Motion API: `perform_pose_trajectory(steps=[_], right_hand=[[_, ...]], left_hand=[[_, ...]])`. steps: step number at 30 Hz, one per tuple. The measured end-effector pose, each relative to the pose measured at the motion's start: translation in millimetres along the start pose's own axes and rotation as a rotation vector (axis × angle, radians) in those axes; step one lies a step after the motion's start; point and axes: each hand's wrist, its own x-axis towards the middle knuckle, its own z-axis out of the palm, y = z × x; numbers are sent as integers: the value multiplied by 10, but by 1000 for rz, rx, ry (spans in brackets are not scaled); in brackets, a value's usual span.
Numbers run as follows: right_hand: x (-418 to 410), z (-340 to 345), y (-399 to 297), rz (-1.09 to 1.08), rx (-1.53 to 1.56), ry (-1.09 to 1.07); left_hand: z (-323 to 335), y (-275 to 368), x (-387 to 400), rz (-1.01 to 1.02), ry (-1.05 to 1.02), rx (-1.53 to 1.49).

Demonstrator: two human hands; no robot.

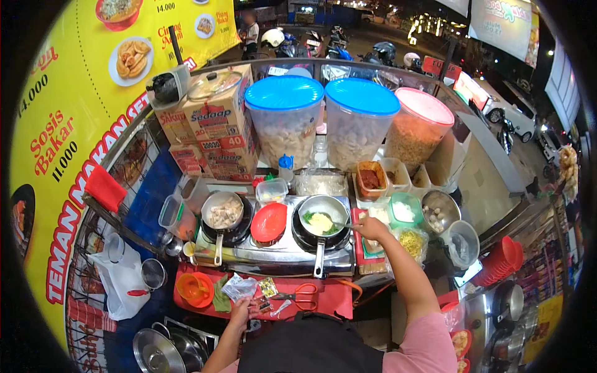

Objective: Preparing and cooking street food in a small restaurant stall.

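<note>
My right hand (371, 228) grips the handle of a metal utensil (343, 225). The utensil's far end reaches into the right saucepan (319, 252), where pale yellow noodles (322, 221) lie on green leaves (332, 230). This pan sits on the right burner of a steel two-burner stove (275, 261). On the left burner, another saucepan (223, 198) holds pale chunks of food. A red oval plate (269, 222) rests between the pans. My left hand (242, 311) is low over the red counter, beside torn seasoning packets (240, 287); whether it holds anything cannot be made out.
Red-handled scissors (305, 296), a green cloth (221, 293) and orange bowls (195, 289) lie on the red counter. Behind the stove stand blue-lidded tubs (284, 126) and noodle cartons (219, 126). At right are a noodle bag (413, 243), a steel bowl (440, 210) and stacked red bowls (499, 261).
</note>
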Motion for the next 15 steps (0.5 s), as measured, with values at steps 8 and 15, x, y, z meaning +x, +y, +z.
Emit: perform_pose_trajectory(steps=[8, 15], right_hand=[[-362, -271, -204, 31, 61, 92], [-650, -377, -376, -124, -152, 273]], left_hand=[[-24, 55, -47, 36, -1, -12], [115, 161, -126, 7, 51, -14]])
